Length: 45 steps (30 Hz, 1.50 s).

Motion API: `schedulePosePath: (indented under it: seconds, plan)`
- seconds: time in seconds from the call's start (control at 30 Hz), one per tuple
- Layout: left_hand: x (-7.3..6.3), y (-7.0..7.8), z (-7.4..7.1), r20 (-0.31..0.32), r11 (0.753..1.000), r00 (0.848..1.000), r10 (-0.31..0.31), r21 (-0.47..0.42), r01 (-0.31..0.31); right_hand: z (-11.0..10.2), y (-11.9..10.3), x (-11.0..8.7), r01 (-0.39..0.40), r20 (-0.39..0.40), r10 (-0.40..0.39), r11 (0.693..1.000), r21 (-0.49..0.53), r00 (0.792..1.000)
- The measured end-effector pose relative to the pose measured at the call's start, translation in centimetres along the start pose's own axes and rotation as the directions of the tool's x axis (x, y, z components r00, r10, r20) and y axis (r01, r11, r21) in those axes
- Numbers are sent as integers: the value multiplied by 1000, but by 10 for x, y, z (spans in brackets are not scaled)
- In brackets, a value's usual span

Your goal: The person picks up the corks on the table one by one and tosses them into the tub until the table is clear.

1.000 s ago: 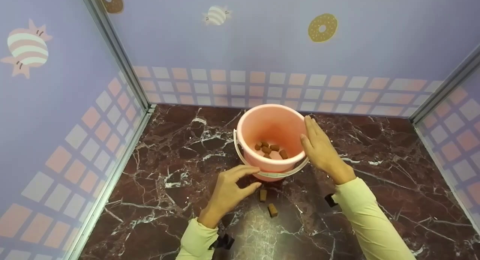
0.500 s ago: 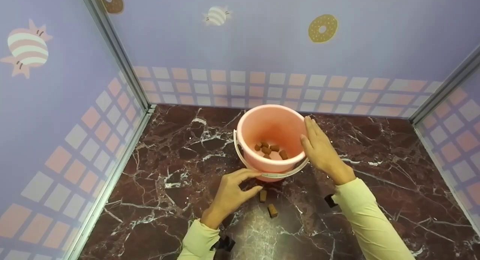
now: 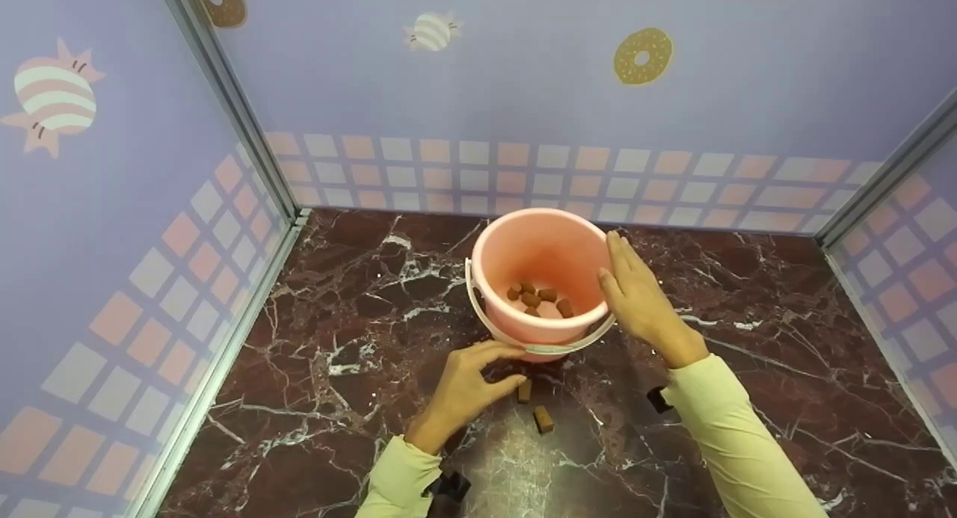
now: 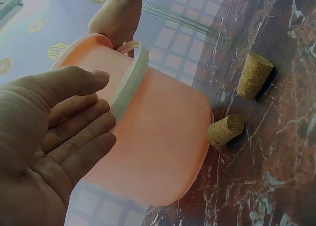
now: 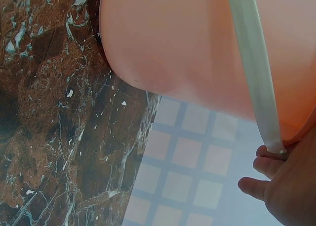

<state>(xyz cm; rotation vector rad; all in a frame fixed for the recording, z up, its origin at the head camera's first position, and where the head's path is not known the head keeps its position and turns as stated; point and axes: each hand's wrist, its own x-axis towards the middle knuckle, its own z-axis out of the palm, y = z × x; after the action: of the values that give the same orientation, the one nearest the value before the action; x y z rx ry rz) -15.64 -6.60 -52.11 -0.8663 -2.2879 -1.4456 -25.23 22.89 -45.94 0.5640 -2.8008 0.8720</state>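
Observation:
A pink bucket stands on the marbled surface with several cork stoppers on its bottom. Its white handle hangs down across the near side. My left hand is at the front left, thumb apart from the fingers, fingertips right at the handle; the left wrist view shows its palm holding nothing. My right hand rests on the right of the bucket's rim with fingers straight. Two more corks lie in front of the bucket: a nearer cork and a farther cork close to my left thumb.
A purple back wall with a checkered lower band rises just behind the bucket. Side panels with a left metal edge strip and a right one bound the dark red marbled surface.
My left hand has shifted slightly right and toward me along the handle, its thumb now closer to the farther cork. The right hand, bucket and corks have stayed in place.

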Motion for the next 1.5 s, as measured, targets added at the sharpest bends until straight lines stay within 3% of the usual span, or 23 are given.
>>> schedulePosePath:
  seconds: [0.2,0.6,0.87,1.5]
  plan:
    - [-1,-1,3,18,999,1000,-2,-34,3,0,0,0,6,-5,-6,1000,-1,1000]
    - [-3,-9,8,31,1000,1000,2,4,-2,1,1,1,-3,0,3,1000,-6,1000]
    - [-5,-15,11,46,999,998,-42,9,42,0,0,-1,-4,6,4,1000,-6,1000]
    - [-4,-31,21,102,996,991,-86,36,83,1,1,-1,9,-11,-9,1000,-7,1000]
